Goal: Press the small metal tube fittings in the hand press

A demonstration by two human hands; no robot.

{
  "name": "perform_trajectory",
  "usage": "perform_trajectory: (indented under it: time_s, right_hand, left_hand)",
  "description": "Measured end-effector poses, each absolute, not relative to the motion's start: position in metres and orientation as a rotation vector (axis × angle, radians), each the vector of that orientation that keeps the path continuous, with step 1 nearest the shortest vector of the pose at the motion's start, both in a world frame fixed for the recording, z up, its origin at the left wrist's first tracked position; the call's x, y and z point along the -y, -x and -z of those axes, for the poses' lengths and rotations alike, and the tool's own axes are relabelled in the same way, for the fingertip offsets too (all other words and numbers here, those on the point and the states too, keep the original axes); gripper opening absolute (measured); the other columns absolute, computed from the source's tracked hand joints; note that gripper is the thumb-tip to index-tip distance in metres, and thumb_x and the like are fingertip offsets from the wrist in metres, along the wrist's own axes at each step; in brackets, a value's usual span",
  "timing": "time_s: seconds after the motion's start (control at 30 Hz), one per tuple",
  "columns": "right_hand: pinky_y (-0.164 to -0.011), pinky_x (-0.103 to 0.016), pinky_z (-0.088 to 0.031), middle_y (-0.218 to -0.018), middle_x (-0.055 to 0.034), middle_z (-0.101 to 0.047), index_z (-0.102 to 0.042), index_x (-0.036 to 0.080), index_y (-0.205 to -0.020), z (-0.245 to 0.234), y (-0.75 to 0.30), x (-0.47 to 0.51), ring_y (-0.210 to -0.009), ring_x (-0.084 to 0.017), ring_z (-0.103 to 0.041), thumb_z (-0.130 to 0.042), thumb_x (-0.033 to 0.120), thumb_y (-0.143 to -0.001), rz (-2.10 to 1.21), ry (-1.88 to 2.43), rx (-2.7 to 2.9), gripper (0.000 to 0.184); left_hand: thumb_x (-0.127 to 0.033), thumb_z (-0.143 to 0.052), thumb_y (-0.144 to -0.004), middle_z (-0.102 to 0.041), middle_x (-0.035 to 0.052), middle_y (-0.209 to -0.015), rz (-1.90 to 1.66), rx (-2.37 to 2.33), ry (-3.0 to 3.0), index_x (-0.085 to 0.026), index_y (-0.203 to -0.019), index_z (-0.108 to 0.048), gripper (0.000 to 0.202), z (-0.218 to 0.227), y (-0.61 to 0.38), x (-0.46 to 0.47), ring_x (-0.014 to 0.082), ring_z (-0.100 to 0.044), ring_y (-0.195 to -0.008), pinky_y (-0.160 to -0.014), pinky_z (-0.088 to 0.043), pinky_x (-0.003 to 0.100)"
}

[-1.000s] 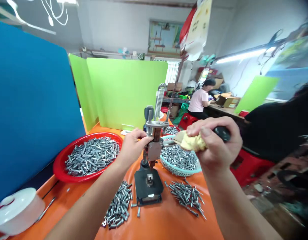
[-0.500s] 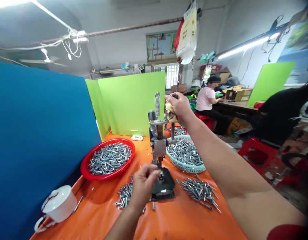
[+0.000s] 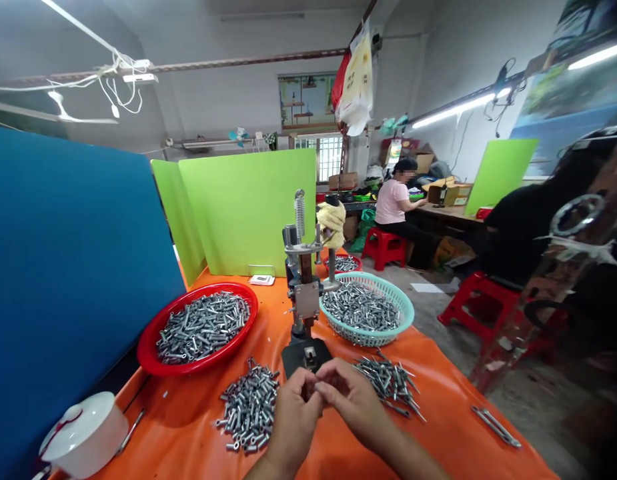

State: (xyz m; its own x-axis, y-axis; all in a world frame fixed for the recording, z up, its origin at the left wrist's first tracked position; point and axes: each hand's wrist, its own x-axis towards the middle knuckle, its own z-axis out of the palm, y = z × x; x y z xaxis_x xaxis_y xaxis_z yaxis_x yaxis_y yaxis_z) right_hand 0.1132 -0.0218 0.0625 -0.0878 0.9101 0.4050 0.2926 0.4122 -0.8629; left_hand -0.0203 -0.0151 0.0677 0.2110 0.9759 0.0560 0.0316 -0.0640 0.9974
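My left hand (image 3: 299, 407) and my right hand (image 3: 349, 395) meet in front of the hand press (image 3: 307, 300), fingertips pinched together. Whatever lies between the fingers is hidden. Behind them is the black base (image 3: 292, 357) of the press, with a small metal fixture (image 3: 311, 357) on it. The press handle, wrapped in yellow cloth (image 3: 331, 225), stands free at the upper right of the machine. Left of my hands lies a pile of short metal sleeves (image 3: 251, 403). To the right is a pile of longer metal rods (image 3: 391, 383).
A red basin (image 3: 145, 350) of metal parts stands at left, a light-blue basket (image 3: 405, 320) of parts at right. A white lidded mug (image 3: 91, 437) and a wrench (image 3: 495, 427) lie near opposite table edges. Two people (image 3: 392, 200) sit at the right beyond the table.
My right hand has let go of the cloth-wrapped handle and come down to my left hand. My left hand has drawn back from the fixture. The view has turned slightly right.
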Motion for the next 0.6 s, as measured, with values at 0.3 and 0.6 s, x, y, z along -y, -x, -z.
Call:
perform_trajectory:
  time_s: [0.3, 0.6]
  right_hand:
    - [-0.063, -0.034, -0.055, -0.069, 0.0019, -0.064, -0.066, 0.030, -0.070, -0.063, -0.125, 0.024, -0.066, -0.019, -0.064, -0.068, 0.039, -0.067, -1.131, 0.999, 1.476, 0.010]
    - [-0.069, -0.026, -0.050, -0.080, -0.0037, -0.065, -0.066, 0.016, -0.085, -0.030, -0.137, 0.022, -0.074, -0.013, -0.060, -0.060, 0.037, -0.079, -0.892, 1.269, 1.588, 0.023]
  left_hand:
    - [-0.028, -0.061, -0.070, -0.048, -0.0046, -0.052, -1.010, -1.184, -1.454, -0.019, -0.063, -0.048, 0.017, -0.070, 0.021, 0.027, 0.0110, -0.045, -0.052, -0.053, -0.036, 0.023]
    - [-0.027, -0.068, -0.068, -0.053, -0.0045, -0.061, -0.950, -1.176, -1.438, -0.016, -0.077, -0.055, 0.019, -0.031, 0.021, 0.020, 0.0096, -0.049, -0.058, -0.057, -0.038, 0.022]
